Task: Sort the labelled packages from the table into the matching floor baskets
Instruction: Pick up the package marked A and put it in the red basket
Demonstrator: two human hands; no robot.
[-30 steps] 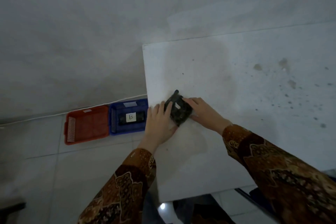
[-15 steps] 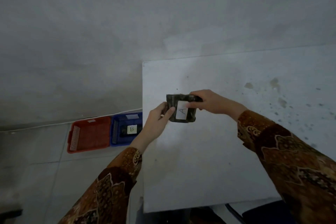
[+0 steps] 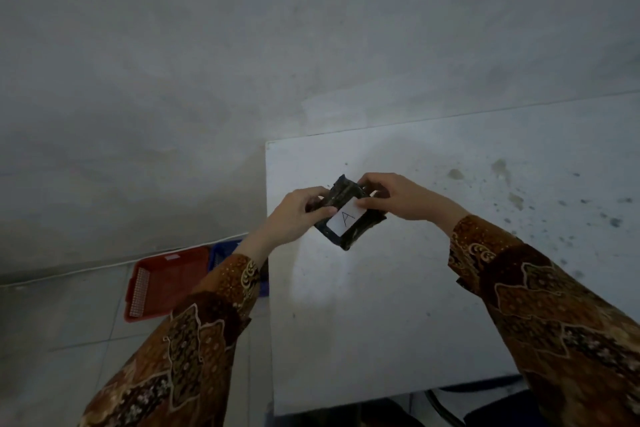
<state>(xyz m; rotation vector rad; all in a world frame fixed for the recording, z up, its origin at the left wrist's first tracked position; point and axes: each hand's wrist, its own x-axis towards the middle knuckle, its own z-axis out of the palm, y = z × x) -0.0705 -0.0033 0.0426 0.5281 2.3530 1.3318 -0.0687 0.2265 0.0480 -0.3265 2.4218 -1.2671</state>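
Mostly hidden: the blue basket [image 3: 221, 251], covered by the left sleeve [image 3: 194, 329] and the bench's left edge, only a strip of rim showing. Red basket [image 3: 162, 282] on the floor just beside it, its near right corner behind the same sleeve, a pale tag on its far rim too small to read. Right sleeve [image 3: 554, 315] cut off by the frame's right and lower edges. Dim light throughout; dark shapes under the bench's near edge hard to make out.

Both hands raised over the bench [image 3: 381, 340] near its far left corner. Left hand [image 3: 298, 215] gripping the package's left end, fingers curled over the top, thumb pressed on the label's edge. Right hand [image 3: 398, 198] clasping the right end, fingers wrapped round the far side, thumb on the label's upper corner. Package [image 3: 349, 215] dark, tilted, held between the two hands clear of the bench, white label [image 3: 346, 218] marked "A" facing up.

Bench surface bare and pale around the hands, speckled with dark spots toward the right edge. Open floor to the left of the bench, baskets against the wall.
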